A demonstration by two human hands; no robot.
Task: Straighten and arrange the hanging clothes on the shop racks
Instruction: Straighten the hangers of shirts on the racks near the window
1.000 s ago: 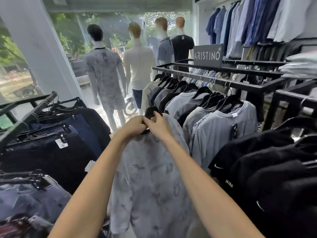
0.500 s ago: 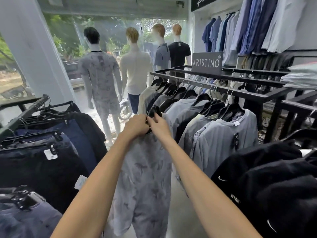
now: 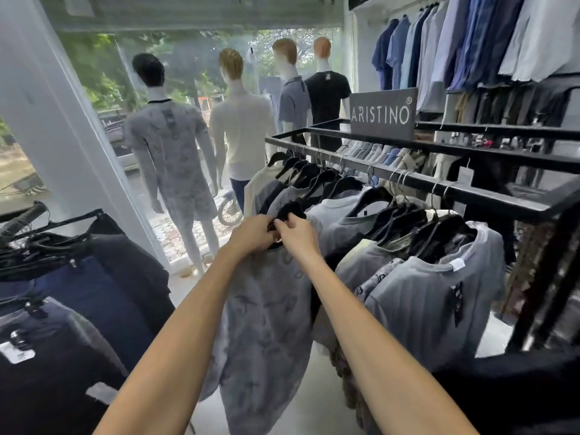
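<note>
On the left, dark trousers (image 3: 78, 309) hang from a separate rail. At centre, the left hand (image 3: 251, 235) and right hand (image 3: 296, 233) are both pinched together at the collar of the patterned grey shirt (image 3: 266, 324), on its black hanger (image 3: 290, 210). The shirt hangs free, near the black rack (image 3: 439, 186) on the right. Best to seat the collar squarely before hooking it on. The hook is blurred, probably off the rail.
</note>
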